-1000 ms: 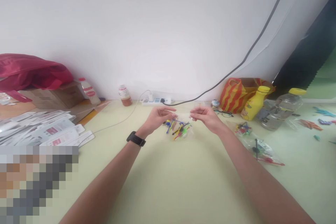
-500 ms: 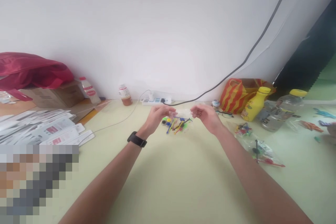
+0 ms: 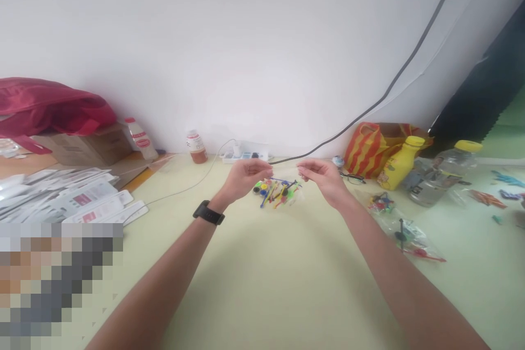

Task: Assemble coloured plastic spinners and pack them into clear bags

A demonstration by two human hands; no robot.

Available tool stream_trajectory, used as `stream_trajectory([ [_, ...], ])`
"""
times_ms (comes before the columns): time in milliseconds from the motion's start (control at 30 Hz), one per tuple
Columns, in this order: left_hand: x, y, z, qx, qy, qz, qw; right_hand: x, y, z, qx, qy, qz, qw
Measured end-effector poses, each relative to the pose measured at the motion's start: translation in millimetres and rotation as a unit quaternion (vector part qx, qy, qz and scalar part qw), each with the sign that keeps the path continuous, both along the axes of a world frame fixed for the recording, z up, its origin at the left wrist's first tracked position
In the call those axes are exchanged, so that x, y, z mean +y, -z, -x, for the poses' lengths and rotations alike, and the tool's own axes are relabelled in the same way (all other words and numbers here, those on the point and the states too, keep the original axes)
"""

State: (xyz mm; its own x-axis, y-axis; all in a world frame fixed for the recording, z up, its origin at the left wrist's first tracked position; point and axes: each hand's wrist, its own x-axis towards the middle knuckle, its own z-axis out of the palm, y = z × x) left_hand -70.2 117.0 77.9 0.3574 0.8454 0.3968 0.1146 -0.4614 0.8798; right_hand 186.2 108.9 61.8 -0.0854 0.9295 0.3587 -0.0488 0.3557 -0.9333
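My left hand [image 3: 247,179], with a black watch on the wrist, is closed in a pinch over the middle of the table. Facing it across a small gap, my right hand [image 3: 322,179] is pinched too. Thin clear film of a plastic bag [image 3: 301,195] shows faintly at the fingertips, and its outline is hard to make out. Just below and between the hands lie small colourful plastic pieces [image 3: 281,192]: blue, yellow and red sticks with yellow, blue and black round parts. Whether all of them are inside the bag I cannot tell.
More bagged plastic pieces [image 3: 412,238] lie right, near a yellow bottle [image 3: 402,164], a large clear bottle [image 3: 445,175] and a striped bag [image 3: 365,147]. Behind are a power strip [image 3: 229,158], a cable [image 3: 353,123] and a drink bottle [image 3: 197,149]. White packets [image 3: 88,199] pile left.
The fingertips of both hands have drawn up slightly, and my left hand has shifted a little left. The clear film between them shows less, while more of the coloured pieces is visible.
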Motion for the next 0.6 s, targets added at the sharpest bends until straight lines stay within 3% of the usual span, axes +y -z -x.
stream_trajectory([
  [133, -2.9, -1.7, 0.1, -0.039, 0.017, 0.006, 0.999, 0.0, 3.0, 2.7, 0.058, -0.014, 0.014, 0.998],
  [267, -4.6, -0.6, -1.3, -0.048, -0.007, 0.015, 0.999, -1.7, 2.7, 2.9, 0.079, -0.018, 0.019, 0.997],
  [467, -4.9, 0.7, -2.5, -0.032, -0.002, 0.015, 0.999, -2.8, -0.3, 1.0, 0.023, 0.004, -0.026, 0.999],
  [600, -2.9, -2.2, -1.5, 0.033, -0.021, -0.048, 0.998, -0.6, 1.2, 2.2, -0.026, 0.025, -0.050, 0.998],
])
